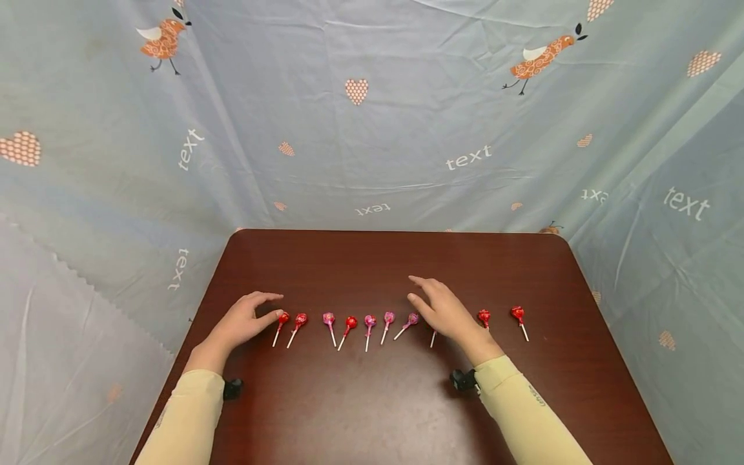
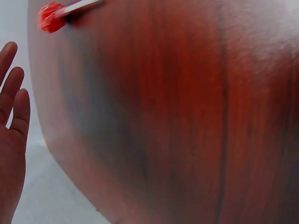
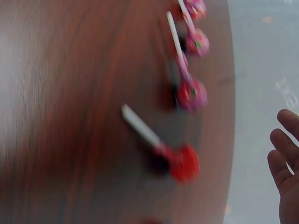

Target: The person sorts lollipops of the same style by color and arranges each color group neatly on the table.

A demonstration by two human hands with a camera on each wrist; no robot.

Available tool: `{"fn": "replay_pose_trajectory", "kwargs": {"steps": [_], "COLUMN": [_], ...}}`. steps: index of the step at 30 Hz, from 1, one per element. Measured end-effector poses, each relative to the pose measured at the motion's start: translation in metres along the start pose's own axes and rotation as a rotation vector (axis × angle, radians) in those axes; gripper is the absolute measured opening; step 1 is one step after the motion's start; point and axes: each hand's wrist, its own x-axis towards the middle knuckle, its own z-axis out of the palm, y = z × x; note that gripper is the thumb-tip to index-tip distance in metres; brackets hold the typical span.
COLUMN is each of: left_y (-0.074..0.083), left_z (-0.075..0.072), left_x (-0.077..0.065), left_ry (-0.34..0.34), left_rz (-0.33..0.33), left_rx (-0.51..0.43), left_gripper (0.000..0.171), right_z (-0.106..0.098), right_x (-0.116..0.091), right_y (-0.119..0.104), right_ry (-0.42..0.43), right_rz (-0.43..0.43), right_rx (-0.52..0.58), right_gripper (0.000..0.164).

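Observation:
A row of wrapped lollipops, some red and some pink-purple, lies across the brown table. My left hand [image 1: 245, 320] is at the row's left end, its thumb close to the leftmost red lollipop [image 1: 283, 317]; contact cannot be told. Beside that one lies a second red lollipop [image 1: 300, 320]. My right hand [image 1: 450, 315] hovers over the right part, hiding the head of one lollipop whose stick [image 1: 433, 339] shows. Close to its fingers is a purple lollipop [image 1: 413, 319]. In the right wrist view, the fingers [image 3: 282, 144] are extended, apart from a blurred red lollipop [image 3: 185, 163]. Neither hand holds anything.
Mid-row lie a pink lollipop [image 1: 329, 319], a red lollipop [image 1: 351, 322] and more pink-purple ones. Two red lollipops, one [image 1: 484, 316] near my right forearm and another [image 1: 518, 313] farther right, end the row. A patterned cloth [image 1: 325, 181] hangs behind the table [image 1: 360, 413].

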Motion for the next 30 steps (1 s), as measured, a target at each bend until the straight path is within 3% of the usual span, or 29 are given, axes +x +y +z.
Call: {"fn": "replay_pose_trajectory", "kwargs": {"steps": [12,23,30], "left_y": [-0.008,-0.012,-0.010], "left_z": [0.021,0.028,0.038], "left_x": [-0.005,-0.005,-0.005], "left_ry": [-0.014,0.033,0.051], "left_rz": [0.013,0.008,0.015], "left_rx": [-0.021,-0.023,-0.042], "left_gripper": [0.043,0.028,0.026], "right_z": [0.048,0.107,0.144], "right_x": [0.034,0.073,0.087], "right_y": [-0.048,-0.094,-0.121], "right_ry": [-0.096,-0.159,-0.194], "right_rz": [-0.075,-0.128,-0.114], "right_rx": [-0.077,-0.293,-0.426], "right_gripper": [0.048,0.040,0.038]}}
